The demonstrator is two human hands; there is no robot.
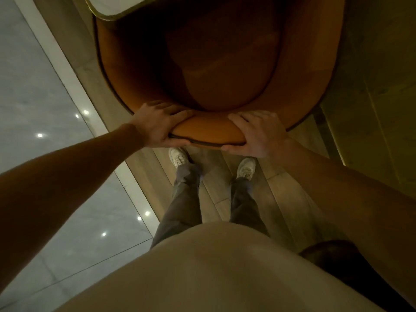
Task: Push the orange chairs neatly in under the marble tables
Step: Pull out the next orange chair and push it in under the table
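From the head view, the person stands just behind an orange chair [216, 70], looking straight down. The left hand [158, 124] and right hand [258, 134] each have their grip wrapped around the top edge of the backrest [208, 132], fingers over the front, thumbs behind. The chair's front already sits beneath the rim of the marble table [105, 10] at the top of the frame. To finish well, both hands should likely push evenly and slowly, keeping the chair square to the table edge, along the wooden floor [283, 192].
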